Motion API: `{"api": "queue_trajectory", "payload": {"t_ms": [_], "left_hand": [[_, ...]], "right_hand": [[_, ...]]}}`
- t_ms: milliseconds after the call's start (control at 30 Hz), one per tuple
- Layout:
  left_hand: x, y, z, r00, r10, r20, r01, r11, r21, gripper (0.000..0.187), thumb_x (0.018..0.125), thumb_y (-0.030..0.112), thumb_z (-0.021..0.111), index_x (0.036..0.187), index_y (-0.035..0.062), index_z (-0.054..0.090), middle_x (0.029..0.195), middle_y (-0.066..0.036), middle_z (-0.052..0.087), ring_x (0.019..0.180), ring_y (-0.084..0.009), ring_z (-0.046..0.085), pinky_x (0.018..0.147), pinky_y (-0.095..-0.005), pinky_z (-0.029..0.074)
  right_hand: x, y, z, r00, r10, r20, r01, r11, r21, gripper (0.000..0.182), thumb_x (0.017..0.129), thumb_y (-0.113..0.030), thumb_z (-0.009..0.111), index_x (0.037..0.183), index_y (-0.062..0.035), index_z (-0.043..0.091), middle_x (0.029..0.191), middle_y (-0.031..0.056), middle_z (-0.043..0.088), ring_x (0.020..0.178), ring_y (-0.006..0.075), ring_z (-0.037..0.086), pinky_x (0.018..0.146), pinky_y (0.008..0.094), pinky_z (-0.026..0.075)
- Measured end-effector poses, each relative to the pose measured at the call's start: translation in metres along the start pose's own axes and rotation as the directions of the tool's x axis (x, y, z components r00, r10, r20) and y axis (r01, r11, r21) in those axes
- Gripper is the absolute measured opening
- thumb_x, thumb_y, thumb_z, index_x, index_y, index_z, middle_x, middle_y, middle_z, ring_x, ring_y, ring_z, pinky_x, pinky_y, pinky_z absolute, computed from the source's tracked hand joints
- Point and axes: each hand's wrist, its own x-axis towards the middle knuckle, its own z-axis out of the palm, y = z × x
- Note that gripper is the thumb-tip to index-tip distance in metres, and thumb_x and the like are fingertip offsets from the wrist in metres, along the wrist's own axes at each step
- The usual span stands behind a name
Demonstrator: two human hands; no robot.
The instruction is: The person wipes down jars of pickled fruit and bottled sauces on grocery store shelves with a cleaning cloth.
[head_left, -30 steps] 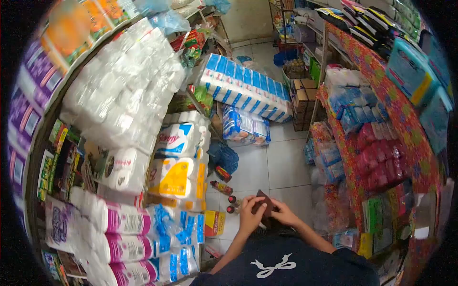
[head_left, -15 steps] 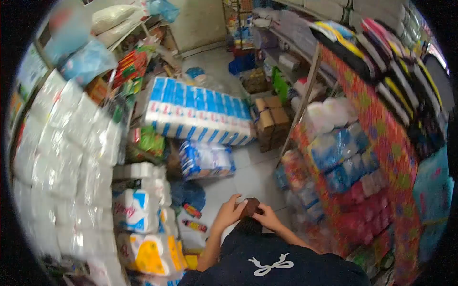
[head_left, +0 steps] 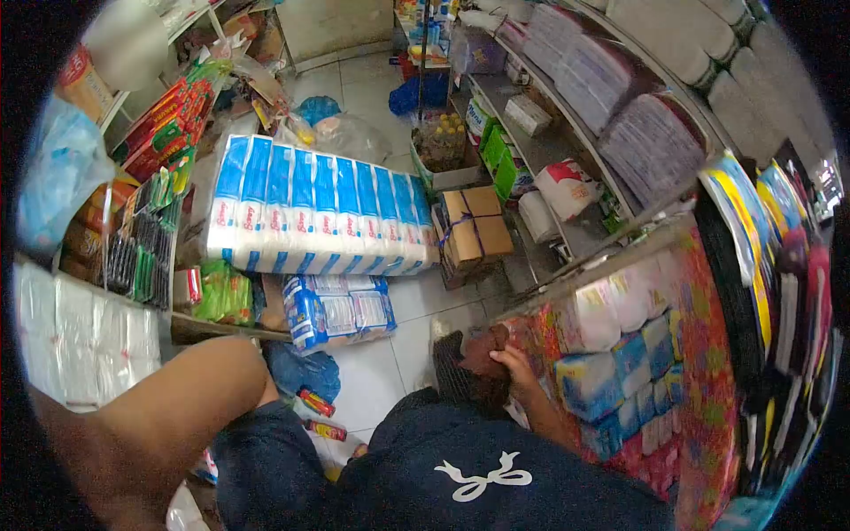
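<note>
My right hand (head_left: 515,366) is low in the middle of the head view, its thumb and fingers closed on a dark brown, soft-looking thing (head_left: 483,350) whose kind I cannot tell. Close beside that thing, on its left, is black mesh (head_left: 453,372). My left arm (head_left: 190,389) is bent up at the left, the elbow near the camera, and its hand is out of view. On the floor between them lie two small red-and-yellow packages (head_left: 326,431) by a blue plastic bag (head_left: 303,372).
A long pack of blue-and-white tissue bundles (head_left: 319,212) lies ahead, with a blue-and-white plastic pack (head_left: 341,314) below it. To its right stands a tied cardboard box (head_left: 474,228). Metal shelves (head_left: 567,150) and a floral-covered rack (head_left: 708,354) line the right side.
My left hand has let go of the brown thing and left the view, its arm swinging up to the left. My right hand keeps hold of it, farther right. The view has shifted.
</note>
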Motion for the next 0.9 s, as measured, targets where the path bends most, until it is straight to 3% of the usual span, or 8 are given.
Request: {"api": "queue_trajectory", "payload": {"t_ms": [167,233,300,367,433,467,767,900], "left_hand": [[0.001,-0.092,0.04,0.999,0.031,-0.018,-0.031,0.999,-0.018,0.048,0.073,0.019,0.065,0.113,0.0009,0.047,0.111,-0.017,0.052,0.104,-0.0287,0.049,0.088,-0.037,0.039],[0.001,-0.129,0.055,0.999,0.038,-0.032,-0.039,0.998,-0.042,0.048,0.073,0.019,0.065,0.113,0.0008,0.047,0.11,-0.017,0.052,0.104,-0.0287,0.049,0.088,-0.037,0.039],[-0.001,-0.16,0.07,0.996,0.066,-0.06,-0.07,0.995,-0.068,0.047,0.073,0.019,0.065,0.113,0.0007,0.047,0.11,-0.018,0.052,0.104,-0.0287,0.049,0.088,-0.0369,0.04],[-0.005,-0.193,0.085,0.992,0.083,-0.094,-0.092,0.99,-0.105,0.047,0.073,0.019,0.064,0.112,0.0006,0.047,0.109,-0.018,0.052,0.103,-0.0287,0.05,0.088,-0.0369,0.04],[-0.004,-0.222,0.102,0.989,0.097,-0.114,-0.114,0.982,-0.152,0.047,0.073,0.019,0.064,0.112,0.0005,0.047,0.109,-0.018,0.052,0.103,-0.0287,0.05,0.087,-0.0369,0.04],[-0.004,-0.234,0.11,0.987,0.107,-0.122,-0.127,0.976,-0.175,0.046,0.073,0.019,0.064,0.112,0.0004,0.047,0.109,-0.018,0.052,0.102,-0.0287,0.05,0.087,-0.0369,0.04],[0.003,-0.335,0.177,0.96,0.152,-0.237,-0.242,0.875,-0.419,0.045,0.074,0.019,0.063,0.111,-0.0002,0.047,0.106,-0.019,0.052,0.1,-0.0287,0.051,0.086,-0.0368,0.041],[-0.005,-0.381,0.216,0.937,0.082,-0.338,-0.262,0.807,-0.53,0.044,0.074,0.019,0.062,0.11,-0.0004,0.047,0.106,-0.019,0.052,0.1,-0.0287,0.051,0.086,-0.0367,0.042]], "right_hand": [[0.057,-0.063,0.044,0.999,0.047,0.021,-0.041,0.976,-0.216,0.02,0.076,-0.02,0.061,0.086,-0.0022,0.059,0.085,0.0063,0.058,0.081,0.0147,0.053,0.068,0.0274,0.042],[0.075,-0.082,0.055,0.993,0.007,0.116,-0.014,0.998,0.063,0.019,0.076,-0.021,0.061,0.082,-0.0032,0.059,0.082,0.004,0.058,0.08,0.0139,0.053,0.066,0.0278,0.043],[0.093,-0.094,0.051,0.991,0.123,-0.055,-0.118,0.989,0.084,0.019,0.077,-0.021,0.061,0.085,-0.0039,0.058,0.085,0.0046,0.058,0.08,0.0138,0.053,0.067,0.0283,0.043],[0.11,-0.098,0.045,0.999,0.048,0.001,-0.045,0.931,0.363,0.024,0.08,-0.023,0.058,0.095,-0.0047,0.057,0.095,0.0059,0.058,0.086,0.0172,0.054,0.076,0.0314,0.043],[0.116,-0.112,0.047,0.998,0.021,-0.059,0.016,0.828,0.561,0.027,0.081,-0.025,0.056,0.099,-0.005,0.055,0.099,0.0066,0.057,0.09,0.0197,0.054,0.081,0.0336,0.042],[0.129,-0.11,0.037,0.997,0.063,0.055,-0.083,0.663,0.744,0.027,0.082,-0.026,0.053,0.101,-0.0054,0.055,0.101,0.0066,0.057,0.093,0.0227,0.054,0.085,0.0365,0.041],[0.141,-0.14,0.034,0.988,0.053,-0.147,0.1,0.502,0.859,0.028,0.082,-0.028,0.053,0.1,-0.0062,0.055,0.095,0.0081,0.059,0.087,0.0246,0.055,0.078,0.0405,0.044],[0.149,-0.145,0.036,0.87,0.191,-0.455,0.332,0.455,0.826,0.028,0.079,-0.028,0.056,0.097,-0.0074,0.056,0.088,0.008,0.058,0.077,0.0206,0.056,0.065,0.0345,0.046]]}}
